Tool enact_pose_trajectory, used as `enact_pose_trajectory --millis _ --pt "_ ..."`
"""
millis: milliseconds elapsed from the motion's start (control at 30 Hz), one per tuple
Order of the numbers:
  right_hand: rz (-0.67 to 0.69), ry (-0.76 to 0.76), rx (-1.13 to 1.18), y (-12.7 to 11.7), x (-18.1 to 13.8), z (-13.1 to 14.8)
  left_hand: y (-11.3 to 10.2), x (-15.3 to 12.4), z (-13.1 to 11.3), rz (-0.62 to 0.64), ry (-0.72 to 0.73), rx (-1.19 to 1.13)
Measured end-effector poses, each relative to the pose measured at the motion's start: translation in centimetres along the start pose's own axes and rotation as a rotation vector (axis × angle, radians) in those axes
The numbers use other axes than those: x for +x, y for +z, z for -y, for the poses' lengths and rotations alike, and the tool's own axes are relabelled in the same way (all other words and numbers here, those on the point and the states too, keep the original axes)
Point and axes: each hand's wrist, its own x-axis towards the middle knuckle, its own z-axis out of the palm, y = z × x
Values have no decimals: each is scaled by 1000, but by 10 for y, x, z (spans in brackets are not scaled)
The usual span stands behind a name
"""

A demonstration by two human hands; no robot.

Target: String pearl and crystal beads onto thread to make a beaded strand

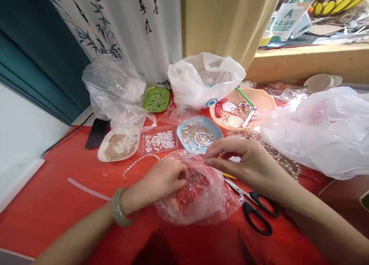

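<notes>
A clear plastic bag (198,211) with small dark and reddish beads (194,180) inside lies open on the red table. My left hand (168,177), a pale bangle (120,209) on its wrist, is at the bag's left side. Its fingers are curled downward, and what they hold is hidden. Above the bag's right side, my right hand (242,155) is closed in a pinch of thumb and forefinger; anything between the tips is too small to name. A strand of white beads (138,161) lies beyond my left hand. Black-handled scissors (246,199) rest below my right hand.
Behind the bag stand a dish of gold beads (117,147), a clear tray of white pearls (160,140), a blue dish (215,128) and a peach bowl (266,101) of trinkets. White plastic bags (325,130) crowd the right and back. A phone (97,133) lies left.
</notes>
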Motion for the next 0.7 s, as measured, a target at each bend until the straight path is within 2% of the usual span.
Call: enact_pose_trajectory --millis 133,300,400,700 --pt "-16 17 -30 10 -2 0 -9 8 -1 -6 -192 -578" --pt "-123 -76 -118 23 -6 -1 -11 16 3 -68 -277 -1130" --pt "-141 -119 -140 27 -7 -3 -9 16 5 -69 -296 -1254" --pt "-134 -133 -138 30 -9 -3 -8 15 7 -82 -303 -1365"
